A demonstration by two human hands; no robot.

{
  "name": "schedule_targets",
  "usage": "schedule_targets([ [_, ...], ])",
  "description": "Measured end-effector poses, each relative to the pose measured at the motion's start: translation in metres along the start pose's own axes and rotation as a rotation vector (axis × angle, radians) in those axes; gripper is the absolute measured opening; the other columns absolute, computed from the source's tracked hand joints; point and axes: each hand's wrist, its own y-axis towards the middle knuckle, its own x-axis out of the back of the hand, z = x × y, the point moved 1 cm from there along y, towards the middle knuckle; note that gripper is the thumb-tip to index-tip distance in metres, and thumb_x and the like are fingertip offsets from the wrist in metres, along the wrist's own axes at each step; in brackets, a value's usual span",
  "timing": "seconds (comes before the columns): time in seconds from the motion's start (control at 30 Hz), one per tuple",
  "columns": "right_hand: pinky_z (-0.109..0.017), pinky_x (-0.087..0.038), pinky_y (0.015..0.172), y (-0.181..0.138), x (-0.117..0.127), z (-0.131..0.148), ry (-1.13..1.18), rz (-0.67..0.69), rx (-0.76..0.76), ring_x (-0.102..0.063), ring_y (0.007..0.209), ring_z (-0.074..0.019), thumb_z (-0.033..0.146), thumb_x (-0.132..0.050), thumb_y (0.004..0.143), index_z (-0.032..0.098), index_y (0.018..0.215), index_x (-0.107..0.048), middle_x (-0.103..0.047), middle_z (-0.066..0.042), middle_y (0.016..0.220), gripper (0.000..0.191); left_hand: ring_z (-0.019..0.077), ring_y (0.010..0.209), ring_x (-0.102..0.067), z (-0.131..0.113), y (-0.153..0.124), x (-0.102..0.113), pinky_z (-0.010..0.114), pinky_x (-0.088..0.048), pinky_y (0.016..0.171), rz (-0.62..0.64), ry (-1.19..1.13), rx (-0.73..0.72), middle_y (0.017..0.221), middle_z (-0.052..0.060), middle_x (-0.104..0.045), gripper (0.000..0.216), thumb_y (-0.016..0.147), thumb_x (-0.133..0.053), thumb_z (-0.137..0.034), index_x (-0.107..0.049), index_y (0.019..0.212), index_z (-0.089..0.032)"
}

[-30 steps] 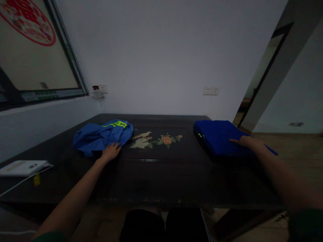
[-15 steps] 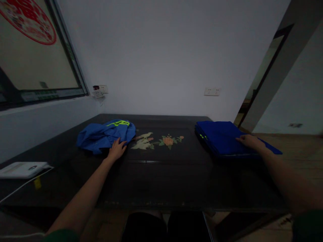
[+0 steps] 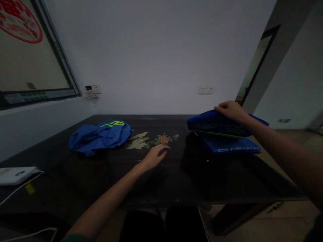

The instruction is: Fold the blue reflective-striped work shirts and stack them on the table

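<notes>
My right hand [image 3: 231, 110] pinches a dark blue folded cloth bag [image 3: 209, 122] with a thin yellow-green edge and holds it raised. Below it, another flat blue folded bag [image 3: 229, 144] with pale lettering on its front edge lies on the dark table [image 3: 161, 181]. My left hand [image 3: 154, 157] is over the middle of the table, thumb and fingers apart, with nothing in it. To its left lies a crumpled blue cloth item [image 3: 99, 137] with a bright yellow-green pattern, apart from both hands.
A white device [image 3: 17, 175] with a white cable [image 3: 22, 186] lies at the table's left edge. A flower and bird picture [image 3: 163, 139] decorates the tabletop. Behind stands a white wall with sockets [image 3: 206, 90]; a window [image 3: 27, 60] is at the left.
My right hand has lifted the upper blue bag off the pile, uncovering the one beneath. My left hand has left the crumpled blue cloth and moved right over the table.
</notes>
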Motion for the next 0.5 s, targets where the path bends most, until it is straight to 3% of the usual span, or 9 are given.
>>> schedule_targets([
  [0.1, -0.028, -0.029, 0.054, -0.027, 0.020, 0.062, 0.214, 0.055, 0.070, -0.038, 0.049, -0.0117, 0.040, -0.057, 0.084, 0.020, 0.052, -0.050, -0.043, 0.002, 0.048, 0.038, 0.0247, 0.122, -0.052, -0.031, 0.012, -0.032, 0.043, -0.040, 0.105, -0.050, -0.159, 0.017, 0.131, 0.013, -0.057, 0.043, 0.087, -0.056, -0.027, -0.053, 0.129, -0.018],
  [0.2, -0.026, -0.025, 0.048, -0.064, 0.030, 0.114, 0.468, 0.176, 0.123, -0.036, 0.046, -0.0093, 0.045, -0.058, 0.084, 0.019, 0.054, -0.049, -0.040, 0.004, 0.048, 0.040, 0.0302, 0.140, -0.029, -0.051, 0.021, -0.052, 0.048, -0.026, 0.114, -0.246, -0.243, 0.013, 0.151, 0.017, -0.032, 0.087, 0.074, -0.073, -0.036, -0.028, 0.146, -0.017],
  [0.27, -0.024, -0.024, 0.046, -0.086, 0.028, 0.136, 0.655, 0.248, 0.137, -0.033, 0.044, -0.0078, 0.047, -0.059, 0.083, 0.020, 0.055, -0.047, -0.038, 0.005, 0.048, 0.041, 0.0311, 0.141, -0.028, -0.060, 0.022, -0.056, 0.047, -0.024, 0.115, -0.359, -0.288, 0.003, 0.151, 0.018, -0.031, 0.097, 0.071, -0.076, -0.039, -0.022, 0.148, -0.016],
  [0.37, -0.022, -0.027, 0.045, -0.105, 0.014, 0.146, 0.915, 0.336, 0.119, -0.033, 0.044, -0.0072, 0.048, -0.057, 0.085, 0.020, 0.059, -0.046, -0.039, 0.006, 0.050, 0.039, 0.0296, 0.129, -0.044, -0.063, 0.014, -0.049, 0.045, -0.032, 0.111, -0.438, -0.318, 0.016, 0.139, 0.016, -0.049, 0.071, 0.079, -0.068, -0.040, -0.038, 0.139, -0.015],
  [0.5, -0.024, -0.044, 0.060, -0.108, -0.012, 0.125, 1.118, 0.394, 0.110, -0.053, 0.062, -0.0112, 0.041, -0.060, 0.083, 0.020, 0.079, -0.060, -0.058, 0.001, 0.069, 0.021, 0.0275, 0.117, -0.055, -0.051, -0.003, -0.028, 0.044, -0.038, 0.104, -0.496, -0.284, 0.082, 0.121, 0.013, -0.062, 0.041, 0.090, -0.049, -0.041, -0.054, 0.121, -0.015],
])
